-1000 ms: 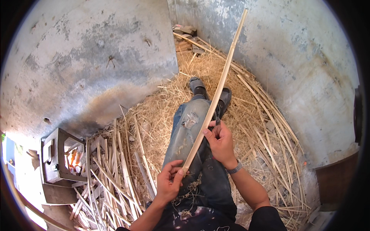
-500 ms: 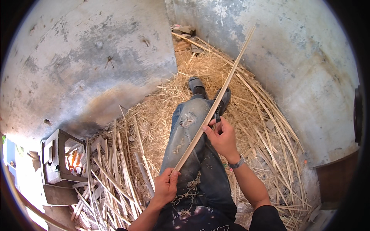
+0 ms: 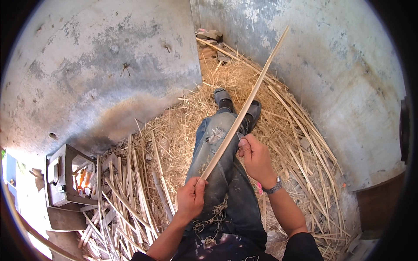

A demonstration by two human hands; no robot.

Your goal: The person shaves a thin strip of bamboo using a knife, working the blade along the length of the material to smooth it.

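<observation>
A long, pale bamboo strip (image 3: pixel 237 124) slants from my lap up and away to the right, over my jeans and past my feet. My left hand (image 3: pixel 190 199) is closed around its near end, thumb on top. Just right of the strip's middle, my right hand (image 3: pixel 257 160) is closed and apart from it. From that fist pokes the metal tip of a small knife (image 3: pixel 240 136); the rest is hidden by the fingers. My jeans (image 3: pixel 209 174) have a torn knee, and tangled fibres (image 3: pixel 216 217) lie on my lap.
Straw-like shavings (image 3: pixel 174 130) cover the floor. Loose strips (image 3: pixel 130 195) lie in a heap at the left beside a wooden stool-like frame (image 3: pixel 65 178). More long strips (image 3: pixel 322 161) curve along the right wall (image 3: pixel 339 87). Another wall (image 3: pixel 109 65) stands at the left.
My right hand has come away from the strip, moving slightly right and nearer me, and its fingers have closed further. The left hand still grips the near end, shifted slightly up and right.
</observation>
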